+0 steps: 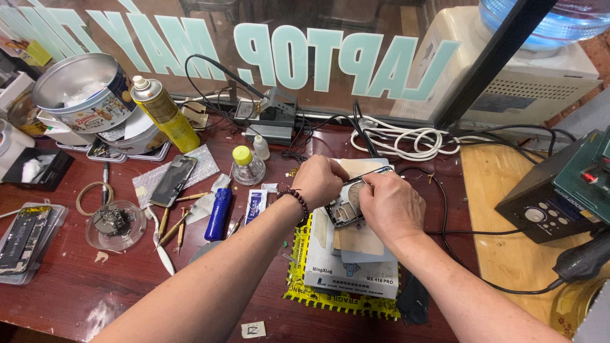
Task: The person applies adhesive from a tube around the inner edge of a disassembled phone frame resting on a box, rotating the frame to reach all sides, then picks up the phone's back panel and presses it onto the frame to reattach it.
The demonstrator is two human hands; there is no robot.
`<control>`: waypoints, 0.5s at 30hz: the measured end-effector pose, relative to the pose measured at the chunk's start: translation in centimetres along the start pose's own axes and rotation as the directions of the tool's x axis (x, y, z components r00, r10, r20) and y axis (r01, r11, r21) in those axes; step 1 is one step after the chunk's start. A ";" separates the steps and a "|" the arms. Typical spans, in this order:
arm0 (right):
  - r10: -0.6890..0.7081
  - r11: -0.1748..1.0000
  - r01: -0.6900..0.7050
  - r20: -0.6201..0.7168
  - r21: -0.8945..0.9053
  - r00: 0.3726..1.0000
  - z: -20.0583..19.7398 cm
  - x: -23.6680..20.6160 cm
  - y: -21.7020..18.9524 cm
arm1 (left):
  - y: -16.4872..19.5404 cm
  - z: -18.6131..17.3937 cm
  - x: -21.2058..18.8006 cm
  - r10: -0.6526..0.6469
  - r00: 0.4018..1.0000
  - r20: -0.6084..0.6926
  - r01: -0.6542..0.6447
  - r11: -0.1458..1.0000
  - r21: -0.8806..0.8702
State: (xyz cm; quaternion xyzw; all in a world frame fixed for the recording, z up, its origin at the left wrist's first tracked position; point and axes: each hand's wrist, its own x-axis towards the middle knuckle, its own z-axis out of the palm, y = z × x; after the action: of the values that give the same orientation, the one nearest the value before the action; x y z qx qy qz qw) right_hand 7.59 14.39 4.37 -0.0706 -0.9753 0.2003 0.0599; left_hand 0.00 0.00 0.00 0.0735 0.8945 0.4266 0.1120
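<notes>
Bright, even light; wide-angle edge distortion.

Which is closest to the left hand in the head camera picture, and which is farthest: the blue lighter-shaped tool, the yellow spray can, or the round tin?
From the left hand:
1. Blue tool, lying on the table just to its left.
2. Yellow spray can, farther left and toward the window.
3. Round tin, tilted at the far left, beyond the can.

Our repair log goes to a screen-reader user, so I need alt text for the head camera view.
Both hands, left hand and right hand, hold an opened phone frame over a white box on a cluttered red-brown workbench. To the left lie a blue tool, a yellow spray can, a round tin and another opened phone.
</notes>
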 end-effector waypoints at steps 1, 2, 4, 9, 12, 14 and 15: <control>-0.006 1.000 0.006 -0.008 -0.001 1.000 0.1 0.0 0.1 | 0.0 0.0 0.1 0.006 1.000 -0.007 -0.006 1.000 0.001; -0.012 1.000 0.012 -0.015 -0.003 1.000 0.2 0.0 0.1 | -0.1 0.0 0.1 0.011 1.000 -0.015 -0.011 1.000 0.002; -0.011 1.000 0.011 -0.021 -0.002 1.000 0.4 0.1 0.3 | -0.2 0.1 0.2 0.014 1.000 -0.021 -0.014 1.000 0.002; -0.026 0.996 0.034 -0.095 0.086 0.995 0.6 0.0 0.9 | -0.3 0.3 0.3 0.005 1.000 -0.009 -0.005 1.000 0.002; -0.003 0.995 0.009 -0.062 0.100 0.998 0.5 0.0 1.3 | -0.4 0.4 0.3 0.030 0.999 -0.025 -0.030 1.000 0.003; -0.012 0.996 0.017 -0.054 0.086 0.998 0.3 0.0 1.4 | -0.5 0.4 0.3 0.020 1.000 -0.016 -0.020 1.000 0.009; -0.016 0.997 0.020 -0.051 0.079 0.999 0.3 -0.1 1.4 | -0.5 0.4 0.3 0.016 1.000 -0.011 -0.016 1.000 0.011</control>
State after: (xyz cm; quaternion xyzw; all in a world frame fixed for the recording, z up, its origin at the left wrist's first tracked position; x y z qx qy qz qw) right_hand 7.76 15.54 3.57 -0.0643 -0.9654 0.2365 0.0889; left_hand -0.20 0.08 -0.68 0.0789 0.8968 0.4228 0.1035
